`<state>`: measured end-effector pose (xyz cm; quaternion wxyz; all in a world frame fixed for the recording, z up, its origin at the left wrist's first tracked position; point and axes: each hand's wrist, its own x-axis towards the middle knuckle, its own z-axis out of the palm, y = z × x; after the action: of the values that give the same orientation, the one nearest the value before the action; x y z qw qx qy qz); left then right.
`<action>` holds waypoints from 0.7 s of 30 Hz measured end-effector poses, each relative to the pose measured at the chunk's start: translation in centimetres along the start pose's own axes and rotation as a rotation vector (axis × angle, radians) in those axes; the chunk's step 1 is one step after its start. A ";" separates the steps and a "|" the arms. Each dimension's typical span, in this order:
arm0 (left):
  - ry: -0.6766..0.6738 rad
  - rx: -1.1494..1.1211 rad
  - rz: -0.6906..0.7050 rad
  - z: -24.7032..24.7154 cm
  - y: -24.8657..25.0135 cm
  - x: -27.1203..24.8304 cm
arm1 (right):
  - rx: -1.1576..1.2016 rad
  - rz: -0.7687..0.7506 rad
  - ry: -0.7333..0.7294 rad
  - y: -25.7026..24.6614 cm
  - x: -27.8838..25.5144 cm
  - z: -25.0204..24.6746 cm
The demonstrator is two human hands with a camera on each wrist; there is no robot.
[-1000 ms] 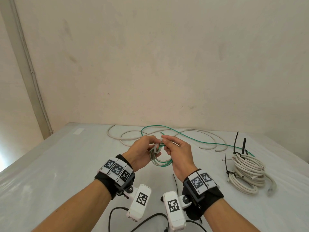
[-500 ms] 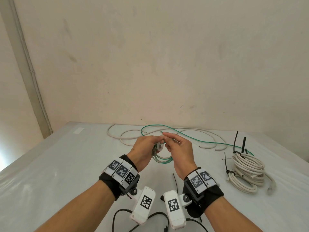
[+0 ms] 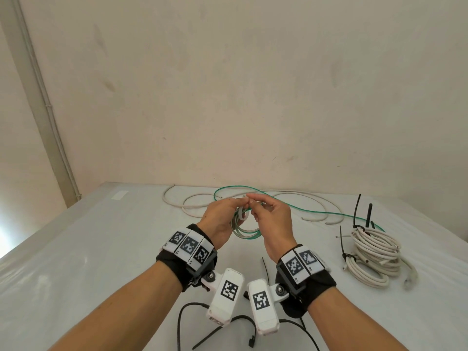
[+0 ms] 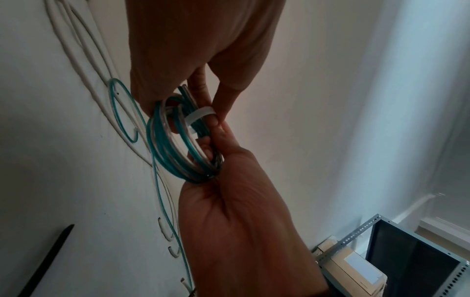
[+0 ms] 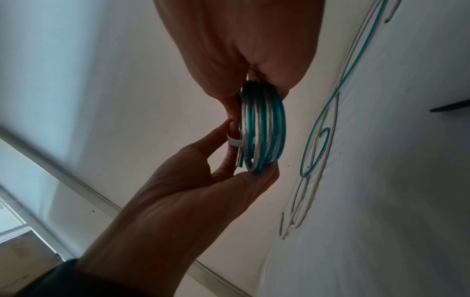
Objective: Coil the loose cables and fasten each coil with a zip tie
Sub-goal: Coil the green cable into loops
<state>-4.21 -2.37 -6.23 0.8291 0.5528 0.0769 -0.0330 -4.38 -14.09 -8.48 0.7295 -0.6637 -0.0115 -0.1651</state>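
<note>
Your left hand [image 3: 219,224] grips the green coil [image 3: 244,230], which hangs between both hands. Your right hand [image 3: 272,221] pinches the white zip tie [image 4: 197,118] looped across the coil's strands, nearer your right fingertips.

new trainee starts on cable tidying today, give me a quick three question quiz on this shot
1. True or false: the green cable coil lies flat on the table.
2. What colour is the zip tie looped round that coil: A black, B white, C red?
3. Which side of the table holds the white cable bundle already tied?

Key
1. False: the left hand and right hand hold it up.
2. B
3. The right side.
</note>
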 end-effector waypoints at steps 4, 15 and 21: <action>-0.064 0.018 0.003 0.0 0.7 -0.2 | -0.027 -0.016 0.011 -0.2 0.7 -0.2; -0.051 0.036 0.039 -0.4 1.5 -0.7 | -0.004 -0.009 0.017 -0.8 1.5 -0.4; 0.069 0.067 0.047 0.3 1.4 -0.3 | -0.076 -0.067 -0.024 -0.3 1.4 -0.4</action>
<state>-4.29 -2.14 -4.81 0.8076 0.5827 0.0912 0.0032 -3.19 -14.84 -7.95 0.6977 -0.6919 -0.0362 -0.1821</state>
